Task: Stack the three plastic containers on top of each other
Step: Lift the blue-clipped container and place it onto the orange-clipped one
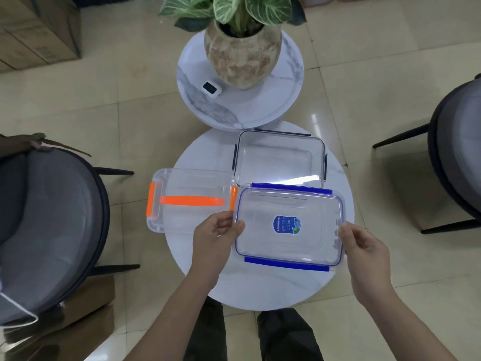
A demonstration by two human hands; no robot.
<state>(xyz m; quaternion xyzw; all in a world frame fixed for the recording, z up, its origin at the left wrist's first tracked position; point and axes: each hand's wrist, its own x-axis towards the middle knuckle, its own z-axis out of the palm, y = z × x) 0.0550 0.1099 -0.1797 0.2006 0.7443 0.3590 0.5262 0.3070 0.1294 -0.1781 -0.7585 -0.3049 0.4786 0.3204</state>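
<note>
Three clear plastic containers sit on a round white marble table. The one with blue clips and a blue sticker on its lid is nearest me. My left hand grips its left edge and my right hand grips its right edge. The container with orange clips and an orange handle lies to the left, overhanging the table's edge. The container with dark clips stands behind the blue one, at the table's far side.
A second, higher round marble table behind carries a potted plant and a small white device. Grey chairs stand to the left and right. Cardboard boxes sit at far left.
</note>
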